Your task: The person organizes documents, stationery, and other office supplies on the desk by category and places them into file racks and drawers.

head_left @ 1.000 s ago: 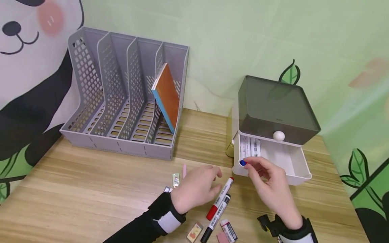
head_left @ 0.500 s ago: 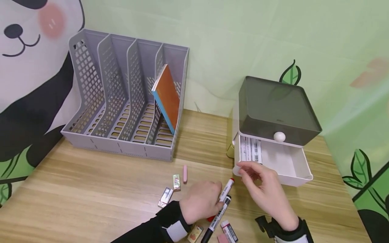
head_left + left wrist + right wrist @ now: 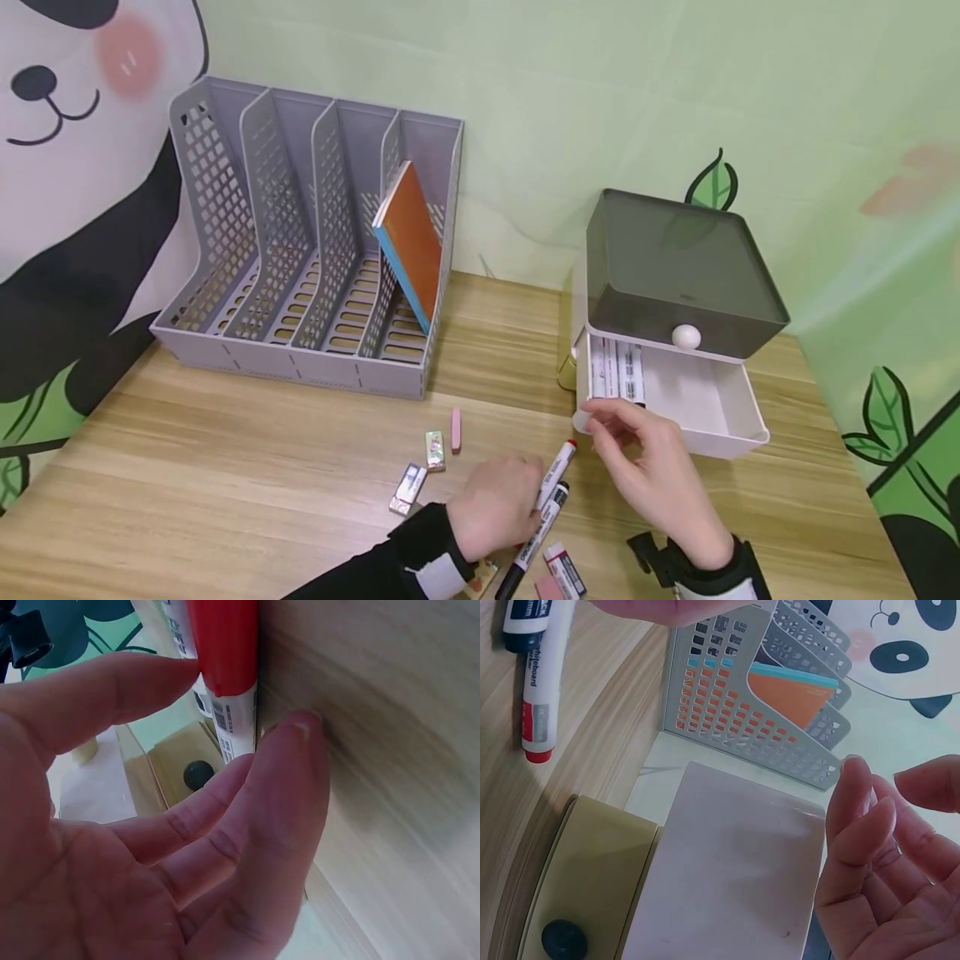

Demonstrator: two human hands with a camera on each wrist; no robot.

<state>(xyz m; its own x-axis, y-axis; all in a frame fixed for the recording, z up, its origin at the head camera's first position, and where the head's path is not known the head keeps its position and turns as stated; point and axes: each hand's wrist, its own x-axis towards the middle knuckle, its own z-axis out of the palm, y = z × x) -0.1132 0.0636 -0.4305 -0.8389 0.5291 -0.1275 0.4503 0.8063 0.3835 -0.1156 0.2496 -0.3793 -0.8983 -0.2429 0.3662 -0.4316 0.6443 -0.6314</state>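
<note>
My left hand point(image 3: 495, 508) holds a red whiteboard marker point(image 3: 557, 471) lying on the table. In the left wrist view the thumb touches its red cap point(image 3: 223, 645), and the index fingertip is right at the barrel's other side. Alongside lies a black whiteboard marker point(image 3: 543, 527). My right hand point(image 3: 648, 467) hovers by the front left corner of a pulled-out white drawer point(image 3: 693, 383), fingers loosely bent, thumb apart, holding nothing. Several white markers point(image 3: 618, 371) lie side by side at the drawer's left; my right fingers partly hide its front.
Several small erasers point(image 3: 408, 487) are scattered around my left hand, one partly under its wrist. The drawer box has a dark top point(image 3: 690, 258) with a white knob point(image 3: 686, 337). At the back left stands a grey file rack point(image 3: 300, 367) with an orange book point(image 3: 412, 242) in its right slot.
My right hand has let go of a blue-tipped thing over the drawer's left side and moved slightly left and down. My left hand has moved right and down onto the red marker.
</note>
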